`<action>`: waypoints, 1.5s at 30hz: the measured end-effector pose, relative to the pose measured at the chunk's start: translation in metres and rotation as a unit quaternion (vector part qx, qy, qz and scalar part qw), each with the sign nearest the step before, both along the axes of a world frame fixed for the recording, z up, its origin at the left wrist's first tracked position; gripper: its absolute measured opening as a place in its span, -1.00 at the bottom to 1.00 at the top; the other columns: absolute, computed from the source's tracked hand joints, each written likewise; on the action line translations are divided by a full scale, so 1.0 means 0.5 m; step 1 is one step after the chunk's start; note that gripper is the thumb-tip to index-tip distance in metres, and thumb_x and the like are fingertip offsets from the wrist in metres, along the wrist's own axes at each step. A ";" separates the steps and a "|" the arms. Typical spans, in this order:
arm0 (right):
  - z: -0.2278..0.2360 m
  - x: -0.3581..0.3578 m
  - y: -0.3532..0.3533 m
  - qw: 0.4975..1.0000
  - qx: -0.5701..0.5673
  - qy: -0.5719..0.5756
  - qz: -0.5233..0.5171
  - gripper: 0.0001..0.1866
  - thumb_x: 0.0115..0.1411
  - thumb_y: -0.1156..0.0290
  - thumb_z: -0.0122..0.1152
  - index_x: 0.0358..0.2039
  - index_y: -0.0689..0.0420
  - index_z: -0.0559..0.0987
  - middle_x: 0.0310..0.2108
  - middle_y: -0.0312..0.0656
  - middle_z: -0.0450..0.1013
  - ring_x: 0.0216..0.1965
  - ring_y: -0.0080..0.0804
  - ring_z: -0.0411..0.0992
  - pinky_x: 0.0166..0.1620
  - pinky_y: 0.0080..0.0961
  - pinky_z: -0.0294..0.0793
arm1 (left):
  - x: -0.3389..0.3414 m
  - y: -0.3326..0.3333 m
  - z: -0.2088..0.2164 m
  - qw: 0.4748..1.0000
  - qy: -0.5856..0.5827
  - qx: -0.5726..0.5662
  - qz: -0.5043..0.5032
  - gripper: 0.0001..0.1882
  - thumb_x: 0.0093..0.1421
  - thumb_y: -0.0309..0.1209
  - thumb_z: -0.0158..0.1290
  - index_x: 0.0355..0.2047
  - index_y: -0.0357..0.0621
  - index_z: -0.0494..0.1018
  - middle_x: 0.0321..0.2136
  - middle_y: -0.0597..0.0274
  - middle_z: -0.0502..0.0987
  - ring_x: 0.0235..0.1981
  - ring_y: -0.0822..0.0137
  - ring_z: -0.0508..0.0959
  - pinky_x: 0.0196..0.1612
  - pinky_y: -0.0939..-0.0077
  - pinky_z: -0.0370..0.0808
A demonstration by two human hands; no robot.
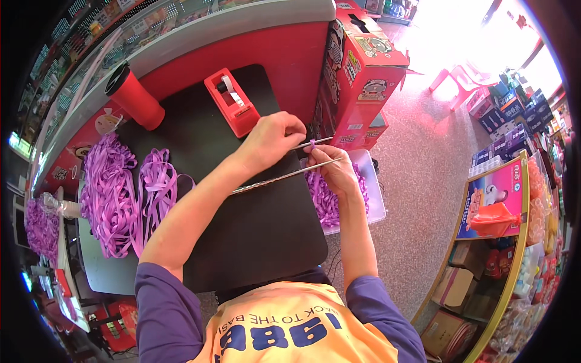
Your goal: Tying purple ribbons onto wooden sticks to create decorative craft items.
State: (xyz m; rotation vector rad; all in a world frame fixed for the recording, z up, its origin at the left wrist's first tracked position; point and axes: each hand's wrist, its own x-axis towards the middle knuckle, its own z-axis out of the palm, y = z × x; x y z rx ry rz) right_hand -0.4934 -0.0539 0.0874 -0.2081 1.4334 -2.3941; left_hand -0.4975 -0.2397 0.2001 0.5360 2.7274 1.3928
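As the right hand (pixel 338 172) holds a rod (pixel 272 181) over the bench (pixel 260 242), the left hand (pixel 270 140) curls nearby, its grip impossible to tell; purple ribbon (pixel 112 206) lies left.

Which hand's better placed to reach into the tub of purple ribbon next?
Likely the right hand: it appears right above the tub, though it's at the rods now. The left hand is farther off, near the tape dispenser.
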 end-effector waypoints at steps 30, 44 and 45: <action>-0.101 -0.041 0.044 0.916 0.378 0.116 -0.073 -0.78 0.11 0.41 0.21 -0.24 0.22 0.62 -0.39 -0.14 0.58 -0.33 -0.57 0.50 -0.21 -0.59 0.45 | 0.013 0.014 -0.070 0.991 0.126 -0.039 0.019 -0.85 0.06 -0.41 0.15 -0.39 -0.22 0.59 -0.30 0.25 0.51 -0.18 0.25 0.39 -0.09 0.41 0.34; -0.462 0.048 0.063 0.950 0.233 -0.099 -0.183 -0.76 0.07 0.31 0.25 -0.33 0.21 0.64 -0.53 -0.30 0.52 -0.50 -0.59 0.40 -0.41 -0.62 0.37 | 0.014 0.022 -0.054 0.994 0.096 -0.047 0.021 -0.85 0.09 -0.42 0.12 -0.38 -0.24 0.58 -0.26 0.26 0.50 -0.13 0.29 0.38 -0.02 0.45 0.30; -0.466 0.054 0.063 0.949 0.233 -0.102 -0.185 -0.76 0.07 0.31 0.25 -0.33 0.21 0.64 -0.53 -0.30 0.52 -0.50 -0.59 0.40 -0.41 -0.62 0.37 | 0.014 0.025 -0.054 0.994 0.094 -0.048 0.019 -0.85 0.09 -0.42 0.12 -0.38 -0.24 0.58 -0.26 0.26 0.50 -0.13 0.29 0.38 -0.02 0.45 0.30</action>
